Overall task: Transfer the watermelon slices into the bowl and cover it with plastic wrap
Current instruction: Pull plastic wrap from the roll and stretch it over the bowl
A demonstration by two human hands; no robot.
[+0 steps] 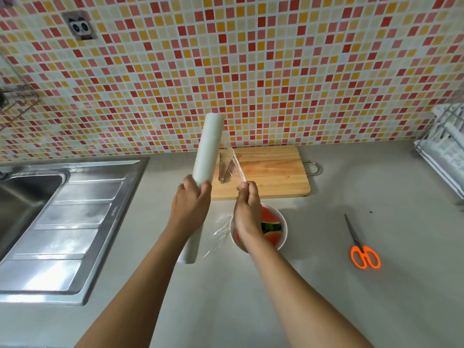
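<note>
**Wrap step: film out, bowl not yet covered**

Steel sink point(32, 197) sits at the left edge of the surface, ribbed drainer, glossy. The left hand point(190, 204) is wrapped round a long matte white roll of plastic wrap point(208, 149), held up and tilted. A thin, clear, wrinkled film point(232, 162) runs from the roll to the right hand point(247, 204), which pinches its free edge in its fingertips. The pale wooden cutting board point(271, 169) lies against the back edge, flat, with juice marks. A round white bowl point(282, 244) stands just in front of the board, under the right wrist; the watermelon slices point(272, 236) are inside, red flesh, green rind. So the transfer looks done. Next, I'd say: draw out enough film to span the rim, lower it over the bowl, then cut. The film is clingy and likely to bunch. Orange-handled scissors point(364, 252) lie well to the right.
</note>
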